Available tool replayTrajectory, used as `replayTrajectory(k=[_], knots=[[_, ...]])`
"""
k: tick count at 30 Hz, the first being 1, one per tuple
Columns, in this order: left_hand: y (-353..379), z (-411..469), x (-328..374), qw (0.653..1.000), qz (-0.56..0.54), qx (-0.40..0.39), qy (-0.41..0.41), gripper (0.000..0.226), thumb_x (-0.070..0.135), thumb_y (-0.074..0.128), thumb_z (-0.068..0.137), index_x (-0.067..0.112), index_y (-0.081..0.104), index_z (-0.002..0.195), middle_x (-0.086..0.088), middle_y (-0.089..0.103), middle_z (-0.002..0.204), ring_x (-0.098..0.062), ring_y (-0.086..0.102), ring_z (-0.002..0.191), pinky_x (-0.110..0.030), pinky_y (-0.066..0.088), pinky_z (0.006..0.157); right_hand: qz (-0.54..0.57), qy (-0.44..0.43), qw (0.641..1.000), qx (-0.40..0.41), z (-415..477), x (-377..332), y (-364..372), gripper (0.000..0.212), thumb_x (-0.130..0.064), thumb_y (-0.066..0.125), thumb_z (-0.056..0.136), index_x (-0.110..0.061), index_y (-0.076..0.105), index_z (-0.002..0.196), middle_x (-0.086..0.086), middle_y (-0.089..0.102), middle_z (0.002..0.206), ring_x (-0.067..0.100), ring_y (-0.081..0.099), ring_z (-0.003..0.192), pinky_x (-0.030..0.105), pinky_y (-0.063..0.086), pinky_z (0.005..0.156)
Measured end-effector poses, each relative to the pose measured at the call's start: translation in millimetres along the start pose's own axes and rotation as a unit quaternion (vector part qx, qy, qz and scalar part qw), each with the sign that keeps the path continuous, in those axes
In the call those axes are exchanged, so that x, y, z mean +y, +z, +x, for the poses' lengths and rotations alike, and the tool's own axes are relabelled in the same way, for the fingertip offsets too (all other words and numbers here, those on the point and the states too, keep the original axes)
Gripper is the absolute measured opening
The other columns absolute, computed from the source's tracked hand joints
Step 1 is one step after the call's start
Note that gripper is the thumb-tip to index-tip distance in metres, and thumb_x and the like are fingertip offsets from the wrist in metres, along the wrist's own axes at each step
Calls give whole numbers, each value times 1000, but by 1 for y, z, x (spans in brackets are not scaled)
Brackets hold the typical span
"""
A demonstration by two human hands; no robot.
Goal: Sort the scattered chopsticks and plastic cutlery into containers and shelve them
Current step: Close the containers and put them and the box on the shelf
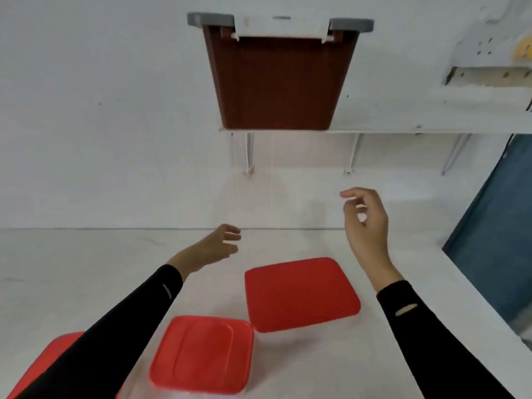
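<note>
A brown bin (276, 82) with a grey rim and white latch stands on the white wall shelf (403, 129). Below it, three red-lidded containers rest on the white table: a large one (300, 293) in the middle, a smaller one (203, 354) nearer me, and a third (54, 352) half hidden under my left sleeve. My left hand (218, 246) hovers above the table with loosely curled fingers, holding nothing. My right hand (365, 223) is raised higher, fingers relaxed and empty. No chopsticks or cutlery are visible.
The white wall rises behind the table (86, 269). The shelf rests on metal brackets (352, 156). A blue panel (495, 226) lies beyond the table's right edge. Another white shelf piece (489, 61) hangs at the upper right.
</note>
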State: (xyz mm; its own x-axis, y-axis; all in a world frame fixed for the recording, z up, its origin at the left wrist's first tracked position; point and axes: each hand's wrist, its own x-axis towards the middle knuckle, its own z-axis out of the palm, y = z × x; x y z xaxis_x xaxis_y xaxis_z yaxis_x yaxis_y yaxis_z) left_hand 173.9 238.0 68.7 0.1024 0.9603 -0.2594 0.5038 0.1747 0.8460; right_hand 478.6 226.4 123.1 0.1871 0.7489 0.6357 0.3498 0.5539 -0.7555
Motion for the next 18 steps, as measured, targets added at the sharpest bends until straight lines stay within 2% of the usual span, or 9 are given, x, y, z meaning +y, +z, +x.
replayTrajectory(k=[1,3,6,8,10,12,15,16,18], knots=[[18,-8,-20,992,71,-93,-40,60,25,67,92,23,34,142,-4,41,151,-23,47,132,-36,45,101,-29,78,995,-54,-28,26,1,25,-6,51,92,-25,61,105,-7,59,114,12,56,105,12,39,80],[38,-23,-42,970,80,-215,-81,97,55,75,80,38,12,152,6,28,158,-17,35,142,-35,38,108,-91,209,967,-113,-77,68,-1,29,-9,53,93,-23,59,118,-5,56,124,16,52,118,16,38,88],[56,-36,-56,964,45,-255,-58,127,63,84,62,42,-3,151,12,18,161,-12,21,148,-42,25,120,-99,354,926,-88,-119,90,-11,32,-27,54,96,-18,54,127,2,57,126,19,55,114,27,40,90],[71,-41,-61,957,149,-244,-36,149,57,89,55,36,-23,150,12,9,160,-14,16,148,-40,22,121,-62,417,903,-76,-129,88,-15,32,-37,52,98,-18,53,123,1,59,118,17,56,103,29,40,85],[86,-46,-60,963,201,-182,-3,153,46,93,55,30,-26,149,13,17,148,-17,24,143,-35,28,116,-53,427,898,-93,-132,84,-19,30,-38,50,98,-18,55,120,-2,60,109,15,55,96,29,39,83],[96,-51,-58,976,174,-123,45,146,45,94,53,28,-13,151,14,23,143,-14,30,139,-31,31,113,-59,411,906,-84,-134,82,-24,32,-39,51,98,-17,57,121,-6,59,102,13,56,94,29,40,83],[105,-58,-47,983,115,-80,119,143,52,94,48,30,-3,150,14,23,149,-4,23,140,-27,25,117,-87,360,928,-43,-129,75,-42,38,-48,51,95,-19,60,118,-9,62,101,17,60,101,36,47,91],[107,-60,-37,981,103,-67,147,141,51,95,50,32,-2,150,15,20,152,-2,20,141,-26,23,117,-77,347,934,-28,-121,68,-51,39,-53,49,94,-22,63,113,-10,63,101,17,60,102,38,48,94],[107,-65,-12,974,75,-43,210,137,49,94,54,37,-3,150,16,17,156,-2,18,144,-34,23,120,-40,317,948,-5,-99,49,-69,38,-64,44,88,-32,65,91,-14,65,92,13,61,96,39,50,93]])
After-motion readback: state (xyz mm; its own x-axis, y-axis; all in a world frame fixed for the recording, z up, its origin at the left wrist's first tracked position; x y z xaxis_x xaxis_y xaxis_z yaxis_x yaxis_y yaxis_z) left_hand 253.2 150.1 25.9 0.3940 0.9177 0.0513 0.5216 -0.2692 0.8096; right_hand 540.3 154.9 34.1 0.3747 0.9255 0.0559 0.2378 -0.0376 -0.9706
